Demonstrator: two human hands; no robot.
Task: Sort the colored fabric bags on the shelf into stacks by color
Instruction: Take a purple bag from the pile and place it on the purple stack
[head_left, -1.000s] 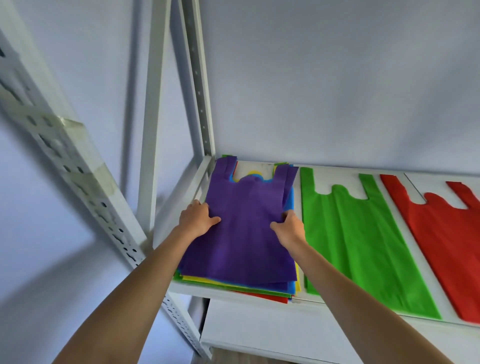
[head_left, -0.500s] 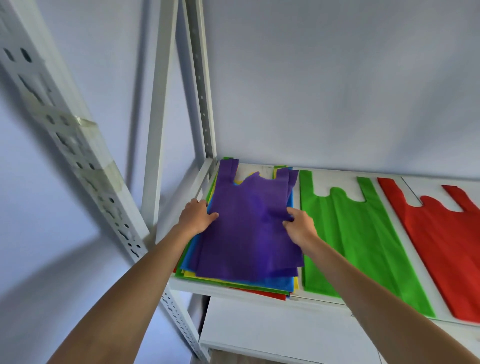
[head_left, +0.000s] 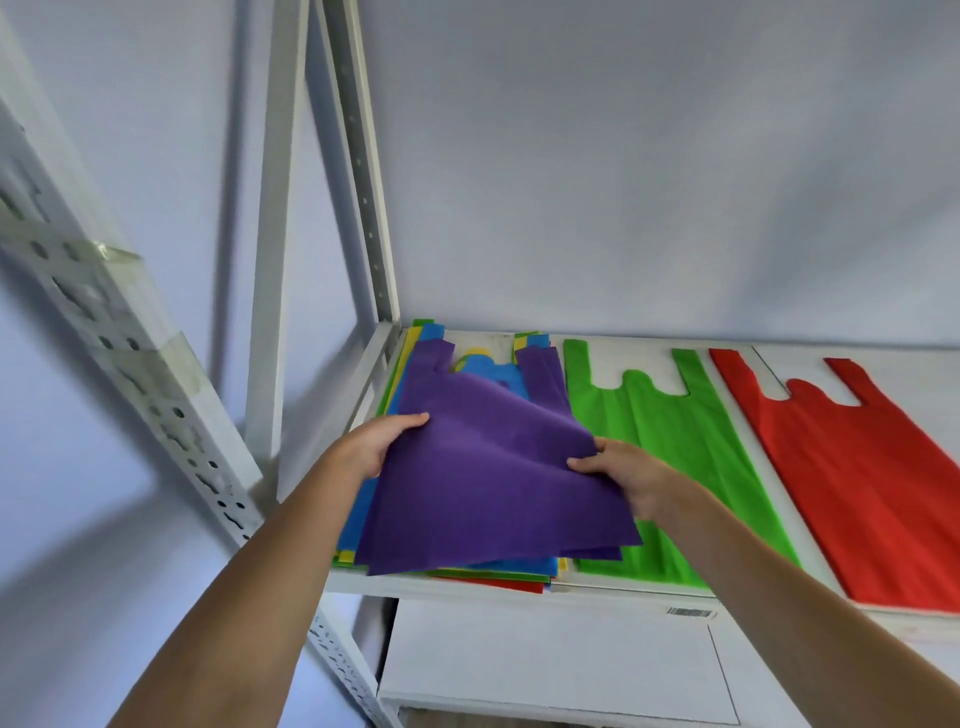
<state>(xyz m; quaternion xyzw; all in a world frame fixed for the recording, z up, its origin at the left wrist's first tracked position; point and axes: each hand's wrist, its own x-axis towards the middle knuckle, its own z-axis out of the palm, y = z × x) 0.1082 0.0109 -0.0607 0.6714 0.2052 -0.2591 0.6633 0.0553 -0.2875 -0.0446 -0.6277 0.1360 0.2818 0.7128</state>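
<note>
Both hands pinch the purple bag (head_left: 488, 483) by its side edges, left hand (head_left: 382, 447) and right hand (head_left: 626, 473), lifting it off the mixed pile (head_left: 467, 569) left of the green bag (head_left: 675, 457).

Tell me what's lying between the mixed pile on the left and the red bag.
In the head view, one green bag lies flat between the mixed pile and the red bag, with bare strips of shelf beside it.

Purple bag (head_left: 488, 483) now lifted off pile (head_left: 498, 569)
</note>
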